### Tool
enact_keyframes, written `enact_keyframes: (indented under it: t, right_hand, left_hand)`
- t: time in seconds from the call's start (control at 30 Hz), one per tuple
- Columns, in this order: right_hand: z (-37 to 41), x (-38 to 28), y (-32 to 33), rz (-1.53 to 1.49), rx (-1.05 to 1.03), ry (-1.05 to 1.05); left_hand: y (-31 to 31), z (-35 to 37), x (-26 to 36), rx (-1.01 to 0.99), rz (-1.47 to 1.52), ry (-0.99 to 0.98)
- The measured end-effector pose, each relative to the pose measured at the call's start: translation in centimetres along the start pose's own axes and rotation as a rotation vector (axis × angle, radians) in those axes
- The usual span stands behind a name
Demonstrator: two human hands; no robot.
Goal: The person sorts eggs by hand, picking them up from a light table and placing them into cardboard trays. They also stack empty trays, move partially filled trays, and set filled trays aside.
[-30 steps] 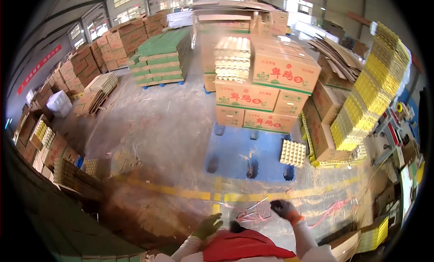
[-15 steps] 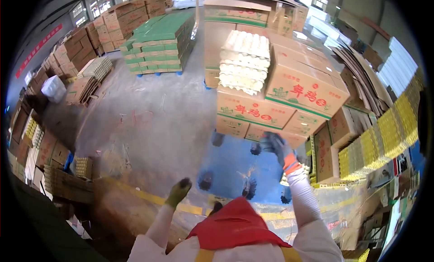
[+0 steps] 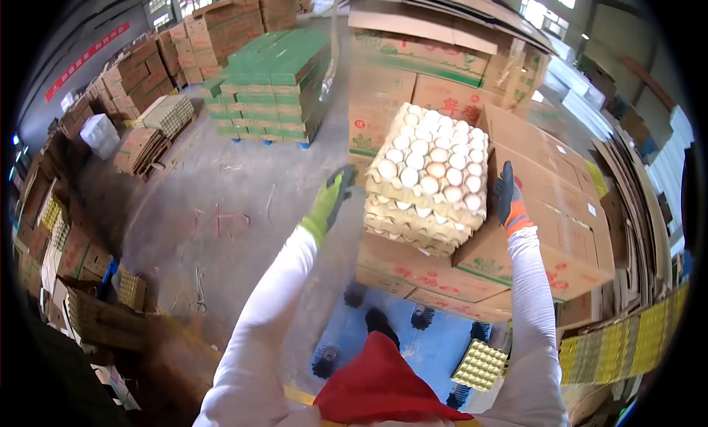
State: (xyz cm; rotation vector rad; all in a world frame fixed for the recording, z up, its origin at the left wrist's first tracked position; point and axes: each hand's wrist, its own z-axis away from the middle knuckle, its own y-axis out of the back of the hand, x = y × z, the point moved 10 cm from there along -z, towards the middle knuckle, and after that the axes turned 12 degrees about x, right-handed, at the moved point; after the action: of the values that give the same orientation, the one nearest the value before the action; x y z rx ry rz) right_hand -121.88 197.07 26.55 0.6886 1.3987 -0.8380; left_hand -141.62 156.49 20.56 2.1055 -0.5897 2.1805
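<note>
A stack of pulp egg trays stands on cardboard cartons, its top layer filled with white and pale brown eggs. My left hand, in a green glove with a dark palm, is raised to the left of the stack, apart from it, fingers stretched out. On the other side, my right hand in a dark grey glove with an orange cuff is upright between the stack and a closed carton. Its fingers are straight and it holds nothing.
Underfoot is a blue pallet with dark round openings, where an egg tray lies. Yellow trays are stacked at the right. A pallet of green-topped boxes stands farther back. Flattened cardboard leans at the right.
I have stepped closer to the cartons, onto the blue pallet. Both hands have risen and reached forward to either side of the egg stack, which now appears nearer, its top eggs visible.
</note>
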Motion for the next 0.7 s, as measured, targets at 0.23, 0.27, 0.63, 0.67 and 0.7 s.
enact_keyframes:
  t: [0.23, 0.27, 0.63, 0.67, 0.7]
  right_hand:
    - [-2.3, -2.2, -7.6, 0.314, -0.397, 0.288]
    - [-2.5, -1.5, -7.6, 0.157, -0.407, 0.196]
    - [-1.8, -0.6, -11.0, 0.339, -0.201, 0.549]
    - [0.5, -0.7, -12.4, 0.355, -0.218, 0.577]
    - [3.4, -0.8, -13.3, 0.371, -0.223, 0.600]
  left_hand:
    - [-9.0, -11.4, -2.5, -0.200, 0.014, 0.125]
    - [-9.8, -9.6, -0.2, -0.240, -0.045, 0.099]
    - [-8.6, -6.0, 3.3, -0.159, -0.383, -0.566]
    - [-7.4, -3.1, 4.3, -0.085, -0.610, -0.808]
    - [-6.0, 0.3, 4.8, 0.002, -0.772, -0.985]
